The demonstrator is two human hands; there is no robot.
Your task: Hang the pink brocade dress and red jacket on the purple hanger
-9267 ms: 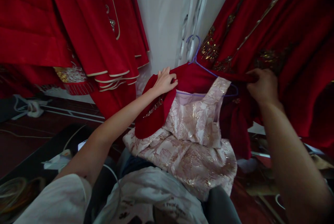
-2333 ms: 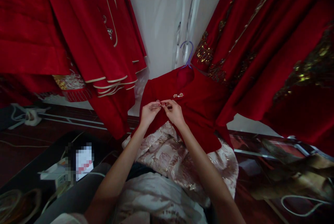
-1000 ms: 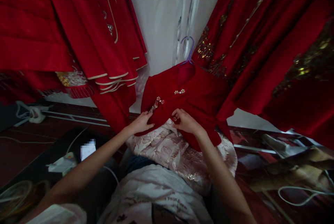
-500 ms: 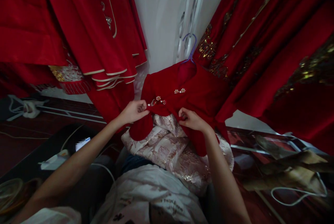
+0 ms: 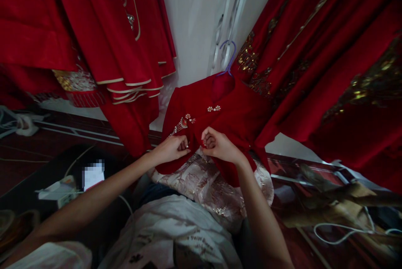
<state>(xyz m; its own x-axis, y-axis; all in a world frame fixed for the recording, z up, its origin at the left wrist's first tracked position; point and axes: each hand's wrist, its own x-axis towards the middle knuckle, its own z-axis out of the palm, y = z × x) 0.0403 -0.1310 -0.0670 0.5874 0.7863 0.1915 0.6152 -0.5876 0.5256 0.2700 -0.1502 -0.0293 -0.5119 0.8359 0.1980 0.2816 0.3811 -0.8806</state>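
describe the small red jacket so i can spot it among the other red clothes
Find the pale wall between the long red robes; below it a lilac wire hanger carries the short red velvet jacket. Left hand and right hand pinch its front. Unlike them it is small, with pearl clasps, over a pink-gold brocade dress.

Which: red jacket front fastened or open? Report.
Partly fastened: the red jacket is closed at two pearl clasps; left hand and right hand pinch its lower edges.
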